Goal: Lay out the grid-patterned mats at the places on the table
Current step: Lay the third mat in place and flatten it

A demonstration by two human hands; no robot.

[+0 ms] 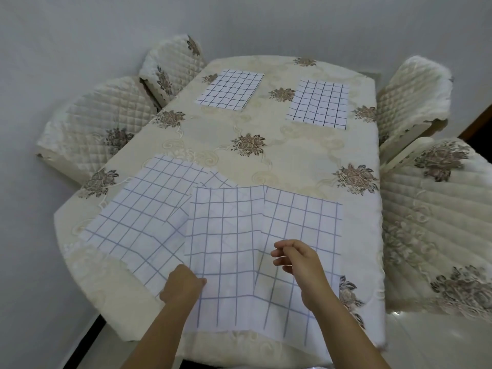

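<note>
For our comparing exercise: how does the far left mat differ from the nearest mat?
The far left mat lies flat, alone; the nearest mat lies creased over other mats. No hand touches the far left mat; the left hand grips the nearest mat. Both are white, gridded.

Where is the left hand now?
In the head view, the left hand grips the left edge of the topmost near mat, left of the right hand.
</note>
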